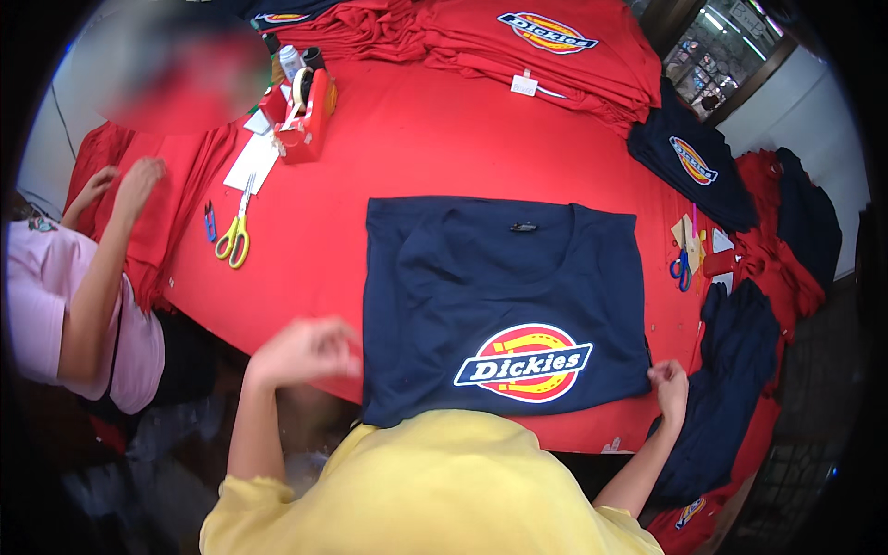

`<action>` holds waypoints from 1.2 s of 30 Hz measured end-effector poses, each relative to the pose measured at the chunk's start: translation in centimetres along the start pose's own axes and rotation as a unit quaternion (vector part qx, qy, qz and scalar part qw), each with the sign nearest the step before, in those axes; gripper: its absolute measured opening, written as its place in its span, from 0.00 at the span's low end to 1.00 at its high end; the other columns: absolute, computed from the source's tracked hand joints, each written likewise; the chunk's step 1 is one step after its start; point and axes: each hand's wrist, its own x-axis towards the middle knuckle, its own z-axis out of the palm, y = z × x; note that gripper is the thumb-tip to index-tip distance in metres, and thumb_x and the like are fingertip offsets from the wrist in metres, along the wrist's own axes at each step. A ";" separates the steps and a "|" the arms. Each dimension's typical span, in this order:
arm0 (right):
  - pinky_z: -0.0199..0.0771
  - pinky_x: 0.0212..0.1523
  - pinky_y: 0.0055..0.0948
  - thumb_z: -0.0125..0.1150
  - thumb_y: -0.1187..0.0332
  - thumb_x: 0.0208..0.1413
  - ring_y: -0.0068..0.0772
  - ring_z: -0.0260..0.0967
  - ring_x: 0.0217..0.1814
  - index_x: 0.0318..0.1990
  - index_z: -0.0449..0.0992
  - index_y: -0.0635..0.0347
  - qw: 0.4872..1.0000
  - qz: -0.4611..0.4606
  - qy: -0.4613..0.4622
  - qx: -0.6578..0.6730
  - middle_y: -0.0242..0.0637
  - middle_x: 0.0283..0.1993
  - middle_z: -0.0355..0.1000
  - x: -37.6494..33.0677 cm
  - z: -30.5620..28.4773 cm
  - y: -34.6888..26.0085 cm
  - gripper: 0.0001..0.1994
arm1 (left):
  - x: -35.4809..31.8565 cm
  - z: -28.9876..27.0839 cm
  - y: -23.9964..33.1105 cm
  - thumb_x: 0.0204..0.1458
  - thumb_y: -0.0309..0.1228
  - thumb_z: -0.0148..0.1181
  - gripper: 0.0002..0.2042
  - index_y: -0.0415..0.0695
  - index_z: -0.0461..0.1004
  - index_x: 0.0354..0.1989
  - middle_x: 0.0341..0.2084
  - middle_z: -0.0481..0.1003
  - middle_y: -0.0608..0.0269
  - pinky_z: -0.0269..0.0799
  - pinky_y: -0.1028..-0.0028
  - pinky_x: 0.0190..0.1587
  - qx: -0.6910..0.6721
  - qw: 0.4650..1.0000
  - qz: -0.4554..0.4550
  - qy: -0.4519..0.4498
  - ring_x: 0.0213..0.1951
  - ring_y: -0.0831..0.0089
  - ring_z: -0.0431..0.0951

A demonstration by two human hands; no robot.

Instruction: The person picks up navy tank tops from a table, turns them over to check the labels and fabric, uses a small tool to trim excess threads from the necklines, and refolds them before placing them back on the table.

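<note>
A navy T-shirt (pixel 444 277) lies flat before me on the red-covered table, its neckline away from me. A red, yellow and white logo print (pixel 525 363) shows on its near part. My right hand (pixel 670 387) is closed at the shirt's right edge near the front corner, fingertips pinching the cloth. Left of the shirt, my left hand (pixel 307 352) hovers beside its edge, slightly blurred by motion. Its fingers are loosely bent and apart, with nothing seen in them.
Yellow-handled scissors (pixel 237 233), a blue snipper (pixel 210 220) and a red tape dispenser (pixel 310 120) lie left. Red shirts (pixel 583 79) are piled at the back. Blue-handled scissors (pixel 682 266) and navy garments (pixel 726 388) lie right. A co-worker's hands (pixel 139 185) touch red cloth at left.
</note>
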 end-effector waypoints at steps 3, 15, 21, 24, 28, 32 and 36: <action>0.69 0.41 0.29 0.63 0.71 0.49 0.34 0.72 0.41 0.36 0.76 0.66 0.975 -0.198 0.092 -0.040 0.42 0.37 0.74 1.2 2.5 -5.8 0.09 | 7.5 -1.2 -2.0 0.55 0.31 0.57 0.12 0.37 0.74 0.43 0.37 0.77 0.52 0.72 0.69 0.42 0.088 0.935 0.103 0.329 0.39 0.62 0.77; 0.72 0.48 0.31 0.60 0.61 0.55 0.36 0.72 0.47 0.46 0.74 0.63 0.824 -0.393 -0.274 0.304 0.39 0.46 0.73 0.1 17.3 -33.8 0.16 | 16.8 -3.9 8.4 0.47 0.32 0.64 0.08 0.40 0.76 0.29 0.25 0.76 0.63 0.69 0.74 0.37 0.067 0.927 0.329 0.167 0.32 0.73 0.75; 0.80 0.31 0.27 0.57 0.66 0.59 0.20 0.70 0.32 0.33 0.70 0.60 0.693 -0.170 -0.478 0.512 0.30 0.32 0.68 2.0 15.9 -31.9 0.08 | 17.7 -4.2 8.1 0.52 0.34 0.64 0.11 0.41 0.72 0.25 0.23 0.73 0.71 0.65 0.78 0.31 -0.075 0.975 0.204 0.044 0.26 0.83 0.69; 0.83 0.36 0.32 0.52 0.69 0.62 0.19 0.70 0.32 0.35 0.70 0.59 0.615 -0.090 -0.474 0.624 0.30 0.33 0.68 0.9 14.7 -31.0 0.05 | 17.8 -2.3 6.4 0.56 0.31 0.59 0.06 0.43 0.70 0.32 0.30 0.74 0.69 0.66 0.82 0.32 -0.297 0.910 0.284 0.056 0.29 0.84 0.70; 0.84 0.34 0.33 0.54 0.67 0.62 0.23 0.73 0.34 0.35 0.71 0.61 0.643 -0.141 -0.424 0.622 0.31 0.31 0.71 1.3 14.6 -28.9 0.07 | 17.3 1.7 7.8 0.61 0.33 0.52 0.06 0.44 0.68 0.35 0.27 0.73 0.70 0.69 0.82 0.34 -0.464 0.858 0.202 0.084 0.30 0.84 0.73; 0.81 0.34 0.27 0.54 0.65 0.61 0.17 0.68 0.32 0.31 0.71 0.60 0.766 -0.162 -0.369 0.501 0.28 0.31 0.66 -0.5 13.1 -29.5 0.10 | 17.2 5.3 9.4 0.62 0.32 0.50 0.06 0.43 0.69 0.36 0.26 0.70 0.74 0.65 0.85 0.35 -0.444 0.831 0.243 0.232 0.29 0.88 0.67; 0.66 0.22 0.18 0.56 0.62 0.61 0.12 0.59 0.25 0.29 0.72 0.58 0.806 -0.170 -0.348 0.448 0.22 0.25 0.63 -0.4 13.8 -29.1 0.11 | 17.5 6.5 8.9 0.63 0.31 0.49 0.07 0.42 0.69 0.34 0.23 0.64 0.78 0.58 0.86 0.30 -0.376 0.835 0.239 0.324 0.27 0.90 0.59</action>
